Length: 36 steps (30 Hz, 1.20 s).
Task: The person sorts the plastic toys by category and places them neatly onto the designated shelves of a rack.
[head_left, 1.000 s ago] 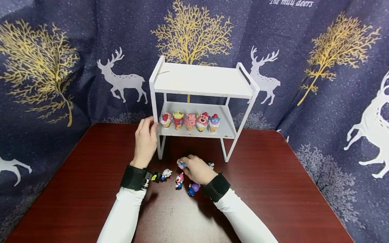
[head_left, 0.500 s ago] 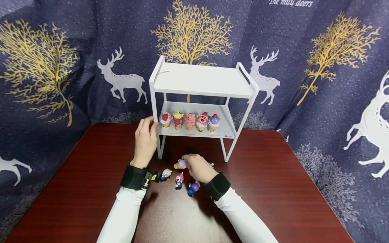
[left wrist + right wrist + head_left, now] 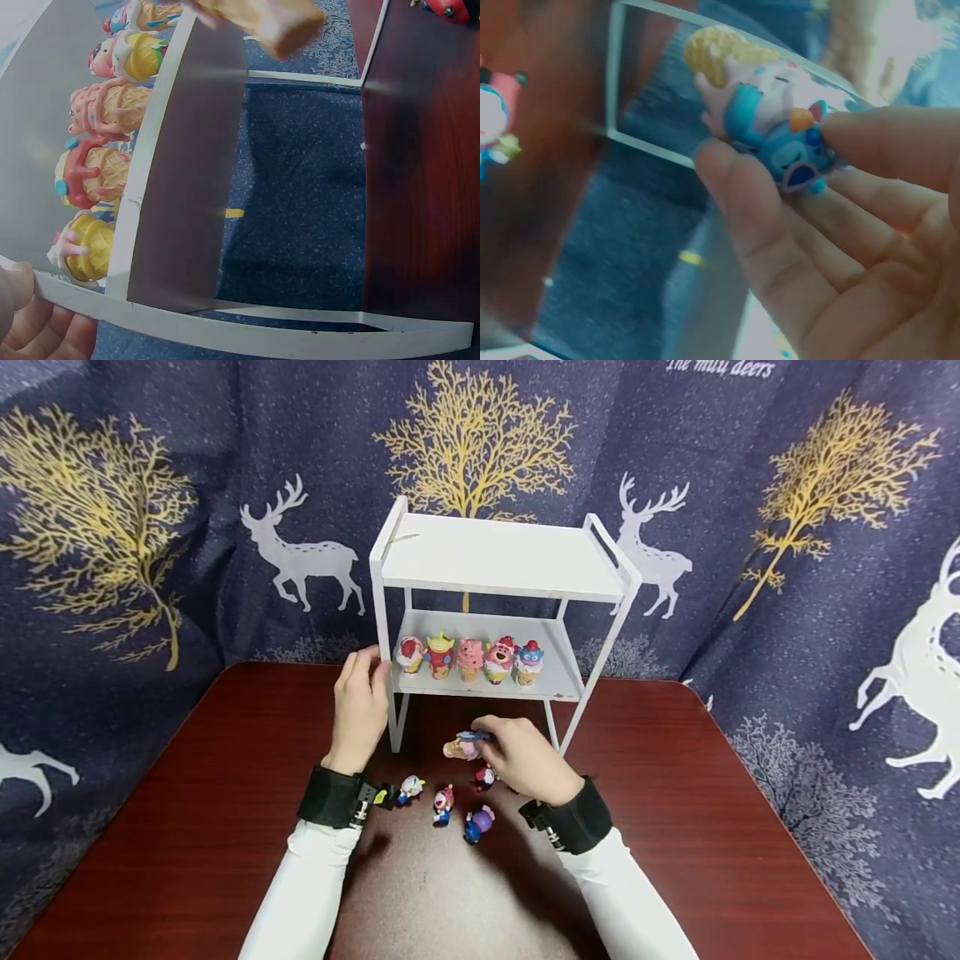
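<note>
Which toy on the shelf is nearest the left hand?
The leftmost toy, beside the white post the left hand holds; the other four toys stand farther along.

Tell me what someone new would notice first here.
Probably the white rack in the middle, with five ice-cream toys lined up on its lower shelf. Then the right hand in front, holding another toy. Behind hangs a dark curtain with golden trees and white deer.
</note>
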Available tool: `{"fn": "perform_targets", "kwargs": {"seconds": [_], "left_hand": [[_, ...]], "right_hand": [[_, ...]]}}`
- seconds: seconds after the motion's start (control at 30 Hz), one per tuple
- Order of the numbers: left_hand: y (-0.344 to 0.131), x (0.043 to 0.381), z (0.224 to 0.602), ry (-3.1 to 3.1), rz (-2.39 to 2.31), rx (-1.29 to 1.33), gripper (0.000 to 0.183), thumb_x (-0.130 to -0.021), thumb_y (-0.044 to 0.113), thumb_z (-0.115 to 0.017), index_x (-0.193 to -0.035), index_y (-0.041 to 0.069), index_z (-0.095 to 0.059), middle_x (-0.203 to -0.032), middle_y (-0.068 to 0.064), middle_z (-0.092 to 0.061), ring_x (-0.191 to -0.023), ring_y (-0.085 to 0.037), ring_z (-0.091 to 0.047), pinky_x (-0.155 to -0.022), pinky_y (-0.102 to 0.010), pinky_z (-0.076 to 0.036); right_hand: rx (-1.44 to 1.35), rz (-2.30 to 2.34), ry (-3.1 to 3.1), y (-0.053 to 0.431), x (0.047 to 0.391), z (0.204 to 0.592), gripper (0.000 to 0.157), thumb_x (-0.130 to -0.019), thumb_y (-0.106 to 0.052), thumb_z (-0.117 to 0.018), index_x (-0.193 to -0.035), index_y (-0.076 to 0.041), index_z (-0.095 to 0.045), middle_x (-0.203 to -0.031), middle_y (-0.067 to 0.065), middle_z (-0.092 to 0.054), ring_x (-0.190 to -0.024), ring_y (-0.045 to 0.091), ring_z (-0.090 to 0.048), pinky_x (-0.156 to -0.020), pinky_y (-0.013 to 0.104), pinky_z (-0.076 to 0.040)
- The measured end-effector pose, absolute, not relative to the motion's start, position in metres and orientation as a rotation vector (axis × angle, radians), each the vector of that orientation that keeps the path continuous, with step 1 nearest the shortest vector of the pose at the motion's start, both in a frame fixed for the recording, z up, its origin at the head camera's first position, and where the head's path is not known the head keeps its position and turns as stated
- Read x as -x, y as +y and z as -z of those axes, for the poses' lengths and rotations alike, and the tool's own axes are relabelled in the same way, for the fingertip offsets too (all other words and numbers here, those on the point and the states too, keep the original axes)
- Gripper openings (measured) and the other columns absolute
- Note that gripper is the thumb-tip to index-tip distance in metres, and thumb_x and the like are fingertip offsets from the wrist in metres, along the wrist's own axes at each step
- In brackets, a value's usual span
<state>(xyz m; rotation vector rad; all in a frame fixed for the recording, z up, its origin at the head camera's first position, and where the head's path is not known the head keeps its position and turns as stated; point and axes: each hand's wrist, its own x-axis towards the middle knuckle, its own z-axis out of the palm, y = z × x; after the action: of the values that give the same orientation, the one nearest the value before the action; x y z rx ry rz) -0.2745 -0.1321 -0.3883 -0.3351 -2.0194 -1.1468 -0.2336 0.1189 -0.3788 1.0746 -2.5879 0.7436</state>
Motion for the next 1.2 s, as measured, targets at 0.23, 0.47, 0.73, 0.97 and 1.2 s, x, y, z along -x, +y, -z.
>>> {"fn": "perform_targets", "kwargs": {"seconds": [0.23, 0.47, 0.73, 0.97, 1.2], "left_hand": [[-0.132, 0.275, 0.388, -2.01, 1.138, 0.337, 0.021, -0.103, 0.011, -0.053, -0.119, -0.002, -0.058, -0.103, -0.013, -0.054, -0.09, -0.026, -0.051, -0.076, -0.037, -0.039], [-0.132, 0.276, 0.388, -1.999, 1.124, 0.332, 0.021, -0.103, 0.011, -0.053, -0.118, -0.002, -0.058, -0.101, -0.013, -0.054, -0.09, -0.026, -0.051, -0.076, -0.036, -0.04], [-0.131, 0.275, 0.388, -2.012, 1.131, 0.333, 0.022, -0.103, 0.013, -0.052, -0.119, -0.001, -0.058, -0.103, -0.013, -0.054, -0.088, -0.025, -0.05, -0.075, -0.035, -0.038], [-0.131, 0.277, 0.389, -2.01, 1.13, 0.325, 0.021, -0.103, 0.012, -0.053, -0.119, -0.001, -0.058, -0.102, -0.013, -0.054, -0.09, -0.024, -0.051, -0.076, -0.036, -0.039], [-0.13, 0.278, 0.389, -1.99, 1.128, 0.335, 0.02, -0.102, 0.01, -0.054, -0.117, -0.002, -0.059, -0.102, -0.014, -0.054, -0.092, -0.027, -0.053, -0.078, -0.038, -0.04]], "right_hand": [[-1.024, -0.717, -2.611, 0.135, 0.224, 0.354, 0.022, -0.096, -0.007, -0.059, -0.117, -0.004, -0.065, -0.097, -0.002, -0.062, -0.073, 0.007, -0.047, -0.069, 0.027, -0.041], [-0.959, -0.702, -2.593, 0.155, 0.22, 0.341, 0.025, -0.096, -0.01, -0.06, -0.12, -0.006, -0.065, -0.107, 0.0, -0.065, -0.079, 0.009, -0.052, -0.074, 0.029, -0.044], [-0.865, -0.78, -2.593, 0.176, 0.217, 0.332, 0.019, -0.096, -0.013, -0.062, -0.115, -0.01, -0.064, -0.085, -0.007, -0.062, -0.065, 0.006, -0.051, -0.062, 0.028, -0.043], [-0.837, -0.817, -2.58, 0.191, 0.219, 0.326, 0.019, -0.097, -0.014, -0.06, -0.116, -0.011, -0.066, -0.083, -0.01, -0.059, -0.063, 0.007, -0.047, -0.061, 0.029, -0.041], [-0.798, -0.787, -2.617, 0.206, 0.226, 0.324, 0.018, -0.098, -0.014, -0.061, -0.115, -0.011, -0.067, -0.075, -0.009, -0.056, -0.057, 0.008, -0.044, -0.057, 0.029, -0.038]]}}
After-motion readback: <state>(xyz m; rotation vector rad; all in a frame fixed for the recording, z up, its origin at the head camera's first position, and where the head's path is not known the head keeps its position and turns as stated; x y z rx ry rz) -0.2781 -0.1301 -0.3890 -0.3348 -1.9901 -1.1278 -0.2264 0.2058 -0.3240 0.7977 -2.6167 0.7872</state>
